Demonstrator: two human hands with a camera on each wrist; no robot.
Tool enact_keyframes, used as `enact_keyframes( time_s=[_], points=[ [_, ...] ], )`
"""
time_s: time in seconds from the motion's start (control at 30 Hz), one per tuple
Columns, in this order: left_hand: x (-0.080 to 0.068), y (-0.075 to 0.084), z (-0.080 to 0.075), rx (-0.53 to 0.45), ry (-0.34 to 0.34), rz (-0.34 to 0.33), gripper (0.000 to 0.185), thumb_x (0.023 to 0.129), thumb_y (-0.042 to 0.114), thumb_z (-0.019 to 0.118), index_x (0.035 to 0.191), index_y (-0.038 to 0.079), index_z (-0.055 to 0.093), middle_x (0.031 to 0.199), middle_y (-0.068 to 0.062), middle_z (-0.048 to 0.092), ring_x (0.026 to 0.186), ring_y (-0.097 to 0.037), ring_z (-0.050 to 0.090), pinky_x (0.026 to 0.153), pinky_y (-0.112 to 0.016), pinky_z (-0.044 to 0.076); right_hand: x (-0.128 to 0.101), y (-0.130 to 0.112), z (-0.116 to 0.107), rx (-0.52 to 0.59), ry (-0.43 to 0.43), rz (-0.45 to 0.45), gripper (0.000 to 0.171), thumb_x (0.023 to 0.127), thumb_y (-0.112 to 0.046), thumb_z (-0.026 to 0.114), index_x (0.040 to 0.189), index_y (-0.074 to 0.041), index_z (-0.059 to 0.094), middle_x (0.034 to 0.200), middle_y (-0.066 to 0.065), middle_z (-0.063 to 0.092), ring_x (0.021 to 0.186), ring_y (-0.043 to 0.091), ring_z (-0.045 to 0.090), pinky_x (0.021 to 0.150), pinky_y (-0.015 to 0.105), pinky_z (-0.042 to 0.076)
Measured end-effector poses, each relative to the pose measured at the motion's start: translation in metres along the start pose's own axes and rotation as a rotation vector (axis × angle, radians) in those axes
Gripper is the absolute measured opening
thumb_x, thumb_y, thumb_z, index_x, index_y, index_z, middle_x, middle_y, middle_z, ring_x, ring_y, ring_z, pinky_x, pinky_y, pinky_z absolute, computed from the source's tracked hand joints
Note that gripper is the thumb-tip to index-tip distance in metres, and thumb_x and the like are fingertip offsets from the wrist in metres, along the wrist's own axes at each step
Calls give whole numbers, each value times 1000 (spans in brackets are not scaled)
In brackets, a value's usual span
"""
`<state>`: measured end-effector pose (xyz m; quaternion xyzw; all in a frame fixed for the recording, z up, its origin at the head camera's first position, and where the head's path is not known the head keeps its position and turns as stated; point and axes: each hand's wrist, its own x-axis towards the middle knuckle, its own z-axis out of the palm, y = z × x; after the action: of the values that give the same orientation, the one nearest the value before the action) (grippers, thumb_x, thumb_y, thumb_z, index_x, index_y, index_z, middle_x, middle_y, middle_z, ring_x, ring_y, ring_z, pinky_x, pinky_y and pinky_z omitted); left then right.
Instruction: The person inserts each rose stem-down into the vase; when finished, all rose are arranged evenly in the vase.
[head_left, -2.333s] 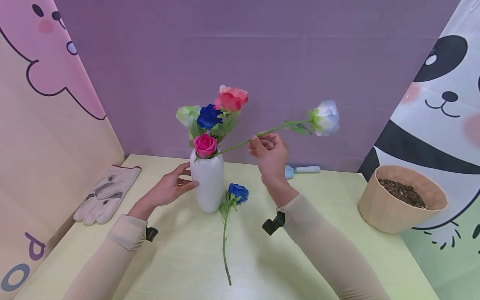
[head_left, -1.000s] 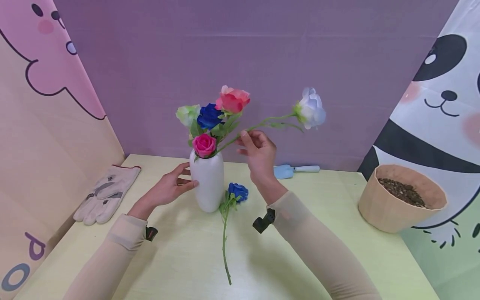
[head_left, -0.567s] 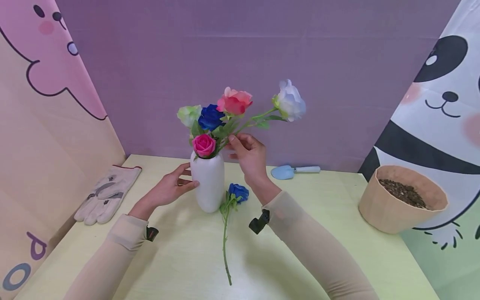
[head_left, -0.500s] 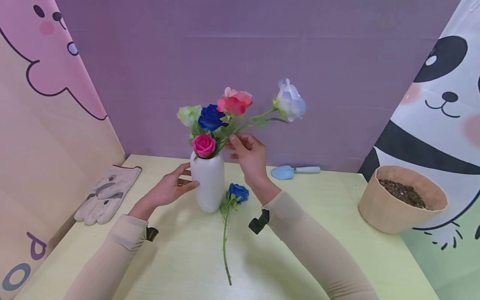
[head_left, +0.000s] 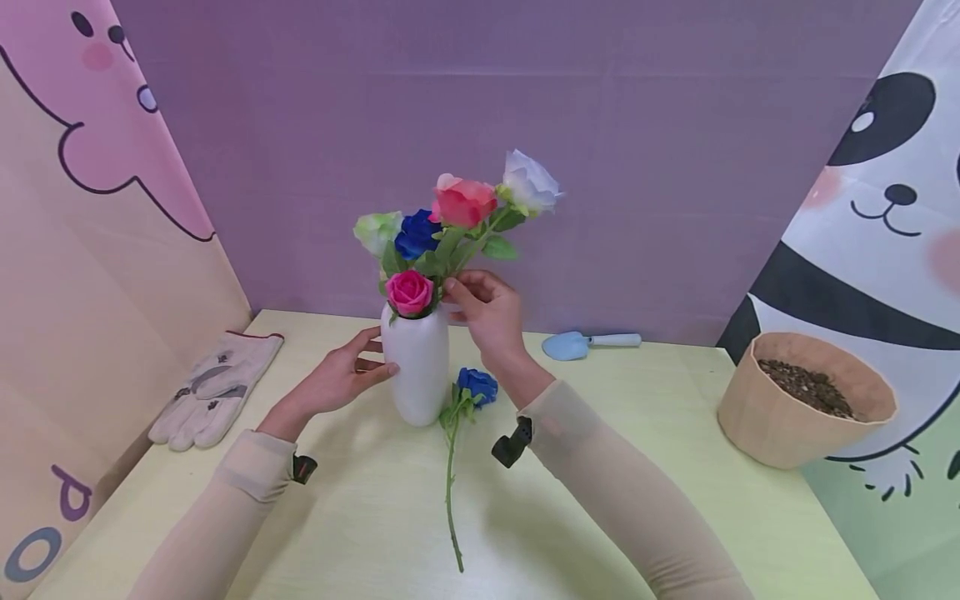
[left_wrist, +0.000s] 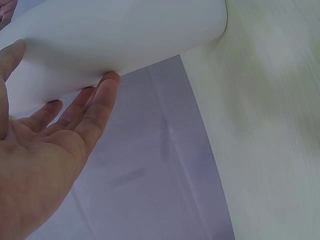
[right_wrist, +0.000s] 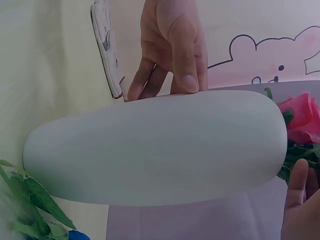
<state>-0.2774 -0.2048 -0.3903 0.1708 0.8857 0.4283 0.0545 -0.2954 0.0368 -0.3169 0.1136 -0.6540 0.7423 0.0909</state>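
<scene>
A white vase (head_left: 415,367) stands upright, filled with pink (head_left: 409,292), blue, pale green and coral artificial roses. My left hand (head_left: 341,373) steadies it from the left; in the left wrist view, thumb and fingertips press on either side of its wall (left_wrist: 125,35). My right hand (head_left: 491,312) pinches the stem of a white artificial rose (head_left: 531,183) just above the vase mouth. That rose leans right, behind and beside the coral rose (head_left: 463,202); its lower stem is hidden among the leaves. A second blue rose (head_left: 477,387) lies on the table by the vase base.
A pair of work gloves (head_left: 217,387) lies on the left of the table (head_left: 360,517). A light blue trowel (head_left: 567,346) lies at the back edge, right of the vase. A paper-like tan pot (head_left: 765,417) of soil stands at the right edge. Printed cloths rise behind.
The white rose has swung from leaning far right to more upright, close to the coral rose. My right hand has moved left and slightly down toward the vase mouth. The left hand stays put.
</scene>
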Motion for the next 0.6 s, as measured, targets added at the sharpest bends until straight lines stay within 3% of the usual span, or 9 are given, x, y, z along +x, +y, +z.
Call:
enact_keyframes(
  time_s=[0.33,0.6],
  points=[
    [-1,0,0,-4,-7,5,79,96,48,63,157,18,24,145,-17,49,123,-36,62,102,-51,53,1,-1,2,11,8,-15,18,95,-19,69,108,-8,63,91,-5,66,81,13,70,64,25,60],
    [-1,0,-1,-1,-3,7,78,96,49,63,156,17,25,144,-17,50,123,-37,62,101,-51,53,2,1,4,-74,10,26,19,95,-23,71,105,-7,66,92,-1,70,81,12,71,65,25,59]
  ],
)
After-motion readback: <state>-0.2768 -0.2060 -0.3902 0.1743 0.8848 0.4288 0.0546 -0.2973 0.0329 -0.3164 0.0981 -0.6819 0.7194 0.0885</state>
